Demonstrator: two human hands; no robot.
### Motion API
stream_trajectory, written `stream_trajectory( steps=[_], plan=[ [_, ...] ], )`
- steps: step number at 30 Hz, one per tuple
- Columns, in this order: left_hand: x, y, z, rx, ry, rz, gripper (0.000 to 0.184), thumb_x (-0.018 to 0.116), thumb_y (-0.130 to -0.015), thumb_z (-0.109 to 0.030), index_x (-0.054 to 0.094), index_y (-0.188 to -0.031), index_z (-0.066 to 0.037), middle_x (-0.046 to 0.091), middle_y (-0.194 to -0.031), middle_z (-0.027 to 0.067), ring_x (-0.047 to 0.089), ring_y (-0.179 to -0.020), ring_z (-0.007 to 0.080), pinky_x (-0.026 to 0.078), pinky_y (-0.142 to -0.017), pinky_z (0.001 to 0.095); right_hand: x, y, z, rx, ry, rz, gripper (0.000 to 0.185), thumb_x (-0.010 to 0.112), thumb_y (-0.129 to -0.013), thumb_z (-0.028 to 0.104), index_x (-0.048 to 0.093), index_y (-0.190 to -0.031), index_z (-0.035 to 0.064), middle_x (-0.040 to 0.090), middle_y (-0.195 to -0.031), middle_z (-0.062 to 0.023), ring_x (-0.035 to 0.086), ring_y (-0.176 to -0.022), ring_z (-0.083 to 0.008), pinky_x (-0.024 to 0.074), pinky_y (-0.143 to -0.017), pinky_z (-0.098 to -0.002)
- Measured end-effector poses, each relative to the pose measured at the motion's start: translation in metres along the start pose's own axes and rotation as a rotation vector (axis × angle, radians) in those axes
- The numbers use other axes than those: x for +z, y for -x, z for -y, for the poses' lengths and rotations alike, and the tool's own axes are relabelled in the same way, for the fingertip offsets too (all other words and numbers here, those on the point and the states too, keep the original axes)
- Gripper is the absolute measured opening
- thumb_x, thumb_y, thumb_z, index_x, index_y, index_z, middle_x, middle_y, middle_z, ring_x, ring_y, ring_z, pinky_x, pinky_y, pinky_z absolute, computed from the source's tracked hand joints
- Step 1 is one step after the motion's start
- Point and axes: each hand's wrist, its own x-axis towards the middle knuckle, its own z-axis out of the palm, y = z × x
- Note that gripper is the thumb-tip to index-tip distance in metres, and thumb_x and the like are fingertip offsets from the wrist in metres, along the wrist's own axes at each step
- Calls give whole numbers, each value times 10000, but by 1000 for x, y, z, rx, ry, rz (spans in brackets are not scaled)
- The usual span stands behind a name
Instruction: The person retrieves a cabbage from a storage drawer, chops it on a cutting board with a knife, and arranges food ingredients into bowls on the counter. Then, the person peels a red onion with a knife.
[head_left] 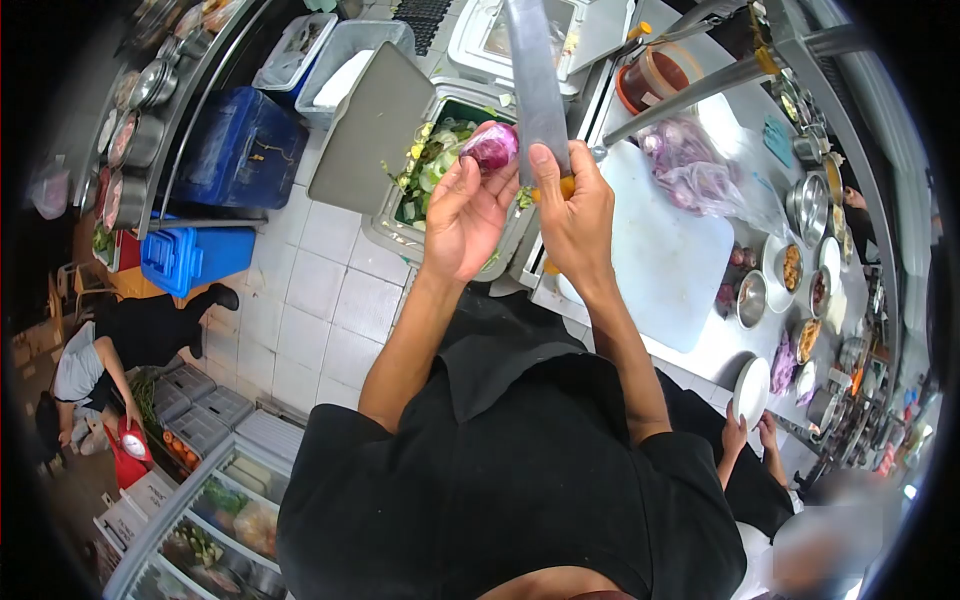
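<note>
My left hand [463,212] is closed around a purple-red onion [491,148], held up by the fingertips and thumb. My right hand [574,212] grips a wide-bladed knife [540,85]; its yellow handle shows between the fingers, and the thumb presses on the base of the blade. The blade points away from me, beside the onion and a little apart from it. Below the hands, a bin [376,228] holds green and pale vegetable scraps [432,180], its grey lid [357,125] swung aside.
At right, a white cutting board [650,250] lies on the counter near a plastic bag of onions [690,165]. A metal rail [690,95] crosses above the counter. One co-worker holds a white plate [751,390]; another person bends at the far left near a red scale [132,445].
</note>
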Motion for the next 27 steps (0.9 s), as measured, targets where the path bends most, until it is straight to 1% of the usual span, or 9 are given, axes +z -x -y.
stream_trajectory(
  steps=[4,7,10,15,20,22,24,26,27],
  plan=[
    [4,-2,8,28,-28,-7,460,486,-1008,-223,382,-1398,-1,546,-1313,134,523,-1236,255,368,-1091,401,-1,1,7,-35,-2,-35,257,592,-962,238,562,-926,-15,611,-766,-180,600,-622,-299,461,-587,-382],
    [6,-4,10,34,-27,-15,452,492,-1007,-217,388,-1390,-3,548,-1307,134,532,-1219,253,375,-1079,387,-1,1,9,-68,58,-56,233,596,-958,208,557,-909,-17,606,-766,-196,604,-616,-324,459,-568,-390],
    [11,-6,11,66,-66,-30,445,494,-1005,-217,397,-1383,-1,549,-1301,131,535,-1209,246,374,-1080,386,-1,0,10,-65,51,-63,230,593,-959,201,551,-903,-17,601,-742,-202,598,-574,-324,448,-528,-385],
    [9,-10,10,128,-248,-38,441,538,-985,-168,413,-1371,2,562,-1244,106,545,-1154,171,394,-1054,330,-2,0,12,-59,82,-66,228,588,-961,200,537,-916,-18,598,-684,-202,595,-536,-318,436,-501,-391],
    [11,-13,-7,112,-507,8,465,523,-993,-188,393,-1387,20,563,-1246,115,541,-1166,170,396,-1058,326,-14,-2,20,-29,103,0,229,587,-960,196,522,-926,-21,602,-673,-215,602,-555,-343,438,-510,-403],
    [11,-14,-15,81,-557,26,472,535,-988,-191,397,-1386,20,567,-1235,108,543,-1159,163,396,-1053,315,-18,-4,18,-91,146,49,223,583,-962,192,521,-935,-21,601,-679,-222,607,-568,-352,438,-518,-405],
    [8,-16,-20,-9,-613,68,460,588,-961,-168,437,-1362,0,550,-1210,62,521,-1106,112,391,-981,259,-22,-5,20,-89,153,66,226,583,-963,196,523,-938,-20,596,-670,-215,604,-559,-329,436,-518,-398],
    [12,-16,-20,0,-595,64,459,587,-962,-168,438,-1362,0,550,-1209,62,522,-1104,112,393,-978,259,-23,-6,20,-88,160,80,229,582,-964,201,526,-940,-19,591,-661,-208,602,-549,-305,435,-518,-391],
    [13,-16,-19,10,-575,59,458,586,-963,-168,438,-1361,1,550,-1209,62,523,-1103,113,395,-975,260,-23,-6,18,-48,109,79,254,610,-950,224,536,-934,-19,601,-658,-181,591,-544,-246,436,-515,-370]
  ],
)
